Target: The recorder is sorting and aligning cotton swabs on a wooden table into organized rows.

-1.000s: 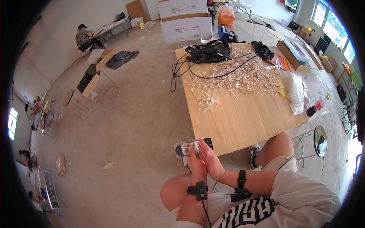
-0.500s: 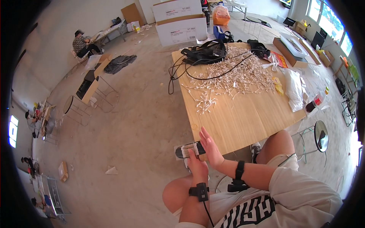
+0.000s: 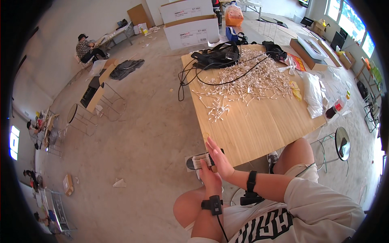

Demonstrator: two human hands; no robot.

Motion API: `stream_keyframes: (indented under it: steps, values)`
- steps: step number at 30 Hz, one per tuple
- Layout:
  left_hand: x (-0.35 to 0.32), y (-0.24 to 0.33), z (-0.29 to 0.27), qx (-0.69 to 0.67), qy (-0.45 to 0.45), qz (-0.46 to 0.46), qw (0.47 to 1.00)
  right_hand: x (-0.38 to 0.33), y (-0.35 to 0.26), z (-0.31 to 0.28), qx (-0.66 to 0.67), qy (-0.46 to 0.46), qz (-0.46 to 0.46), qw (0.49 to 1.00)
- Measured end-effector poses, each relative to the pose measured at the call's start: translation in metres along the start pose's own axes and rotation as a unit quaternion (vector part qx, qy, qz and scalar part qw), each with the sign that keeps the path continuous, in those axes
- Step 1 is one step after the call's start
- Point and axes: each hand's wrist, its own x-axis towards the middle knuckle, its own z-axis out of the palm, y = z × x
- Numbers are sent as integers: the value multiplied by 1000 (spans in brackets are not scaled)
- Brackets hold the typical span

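Note:
My left hand (image 3: 210, 180) grips a small bundle of white cotton swabs (image 3: 200, 160) just off the near corner of the wooden table (image 3: 259, 129), above my dark shoe (image 3: 190, 164). My right hand (image 3: 219, 158) is flat with straight fingers, its palm against the right end of the bundle. Both wrists wear black bands. A large heap of loose cotton swabs (image 3: 247, 83) covers the far half of the table, well out of reach of both hands.
Black cables (image 3: 190, 77) and black bags (image 3: 216, 56) lie at the table's far end, with clear plastic bags (image 3: 314, 93) and a red bottle (image 3: 333, 110) at its right edge. Cardboard boxes (image 3: 190, 24) stand beyond. Another person (image 3: 87, 47) sits far left near wire stools (image 3: 81, 117).
My hands stay together on the bundle. My right hand has lifted slightly and its fingers now point up along the bundle's end. The view has shifted a little.

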Motion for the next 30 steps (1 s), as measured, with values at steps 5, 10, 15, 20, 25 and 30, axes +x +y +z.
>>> stream_keyframes:
  steps: [5,10,15,20,25,30]
  values:
    - [-4,2,4,32,-11,-5,999,2,0,-1,-11,-7,-3,1000]
    - [0,0,-1,18,-13,-22,1000,2,3,-3,-24,-12,2,1000]
    - [4,5,1,-52,39,-22,998,0,-7,-15,-42,-13,-26,999]
    - [19,20,-18,-15,192,39,981,8,-41,-53,-59,25,-55,996]
    - [15,41,-21,-34,246,81,965,14,-98,-99,-23,9,-45,999]
    - [8,42,-27,45,254,141,956,-16,-217,-84,-31,-121,-88,988]
